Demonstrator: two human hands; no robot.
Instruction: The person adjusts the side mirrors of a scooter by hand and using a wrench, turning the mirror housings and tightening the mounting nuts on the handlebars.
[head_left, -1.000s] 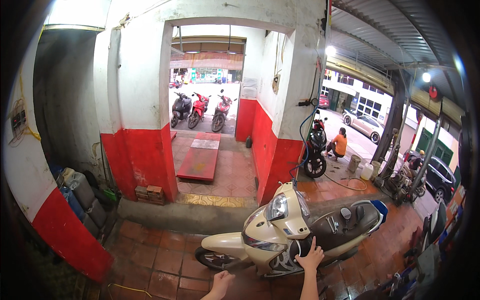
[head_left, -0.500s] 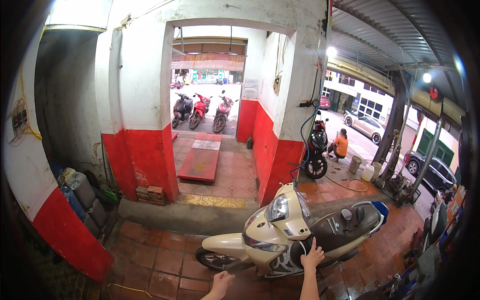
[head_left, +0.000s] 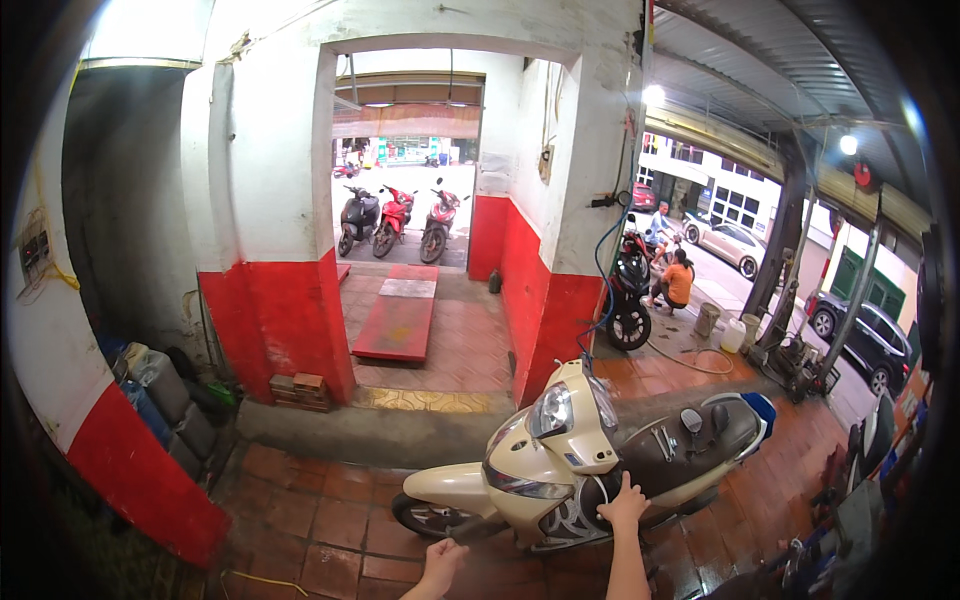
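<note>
A cream scooter [head_left: 510, 450] stands in front of me, its front wheel to the left. My right hand [head_left: 624, 505] is at the inner side of its front panel, below the handlebar area. The index finger points up and the thumb is spread; I cannot tell whether the fingertip touches the panel. Low beside the front wheel, my left hand [head_left: 440, 565] is closed with its fingers curled; what they hold, if anything, cannot be made out. On the dark seat [head_left: 650, 465] lie a few wrenches [head_left: 663, 440] and a detached mirror [head_left: 691, 419].
A raised concrete step [head_left: 400, 435] runs behind the scooter to a doorway with a red platform [head_left: 400, 325]. Grey jugs [head_left: 165, 385] stand at left. A dark motorbike [head_left: 630, 300], a hose [head_left: 700, 365] and a crouching person in orange [head_left: 676, 282] are at back right.
The view has shifted slightly. A rider on a two-wheeler has come into sight in the street behind the crouching person. Both my hands stay in nearly the same places by the scooter.
</note>
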